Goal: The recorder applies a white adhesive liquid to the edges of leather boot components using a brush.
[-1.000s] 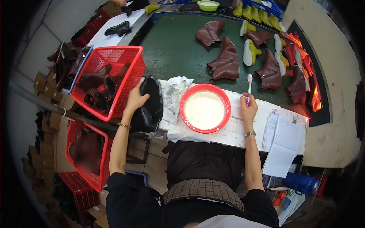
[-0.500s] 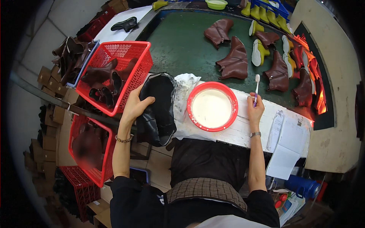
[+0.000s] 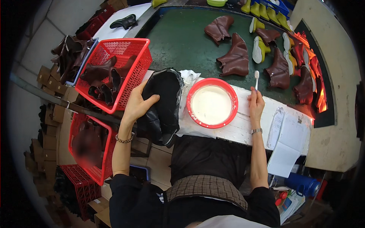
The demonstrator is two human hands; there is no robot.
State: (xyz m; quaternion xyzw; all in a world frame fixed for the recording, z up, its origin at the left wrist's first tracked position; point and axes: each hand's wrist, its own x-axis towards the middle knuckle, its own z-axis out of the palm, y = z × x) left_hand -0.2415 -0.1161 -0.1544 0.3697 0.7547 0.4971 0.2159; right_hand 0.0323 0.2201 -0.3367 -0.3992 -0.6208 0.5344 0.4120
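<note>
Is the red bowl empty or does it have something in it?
Not empty: the red bowl holds a creamy white substance covering its bottom. How deep it is, I cannot tell.

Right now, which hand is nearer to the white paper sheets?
Right. The right hand, holding a white-headed toothbrush, is left of the white paper sheets; the left hand, gripping a shiny black boot, is farther left, beyond the round red plastic bowl.

a pale wall (image 3: 27,49) with seams rises at left, a grey rail (image 3: 42,97) slanting before it. light floor tiles (image 3: 156,166) show below the white counter (image 3: 243,123), which adjoins a green work surface (image 3: 182,43). at right, orange light (image 3: 321,103) glows by a tan board (image 3: 321,150).
</note>
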